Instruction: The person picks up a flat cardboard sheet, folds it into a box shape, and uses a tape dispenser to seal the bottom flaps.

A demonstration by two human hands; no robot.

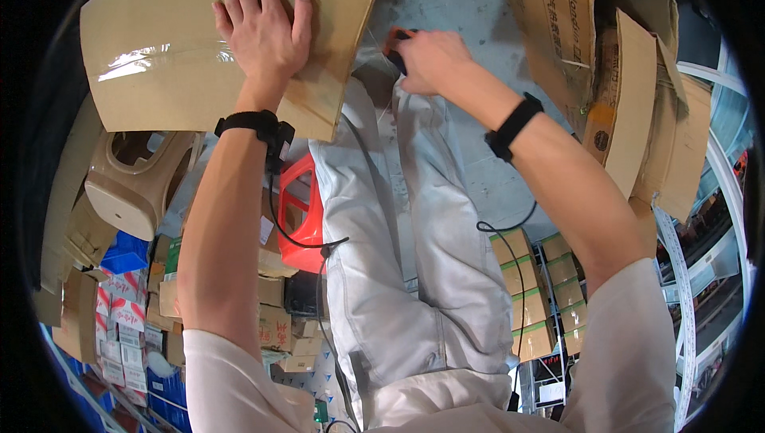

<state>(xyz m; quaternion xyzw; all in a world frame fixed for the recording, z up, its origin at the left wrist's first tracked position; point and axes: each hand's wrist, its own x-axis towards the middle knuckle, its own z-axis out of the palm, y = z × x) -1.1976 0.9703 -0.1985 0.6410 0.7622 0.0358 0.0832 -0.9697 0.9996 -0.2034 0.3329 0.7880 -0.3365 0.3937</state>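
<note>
My left hand (267,31) lies flat, fingers spread, on a large brown cardboard box (151,23) at the upper left. A shiny strip of clear tape (147,61) runs across the box's surface. Just right of the box edge, my right hand (434,60) is closed round a small orange-and-black tool (395,48). Most of that tool is hidden by the fingers, so its exact kind does not show. A black band with a cable circles each wrist.
An opened cardboard carton (550,27) with raised flaps stands at the upper right, beside white metal shelving (721,166). A beige plastic stool (127,202) and a red stool (303,226) are on the left. Stacked boxes (526,293) lie behind my legs. Loose black cables hang by my trousers.
</note>
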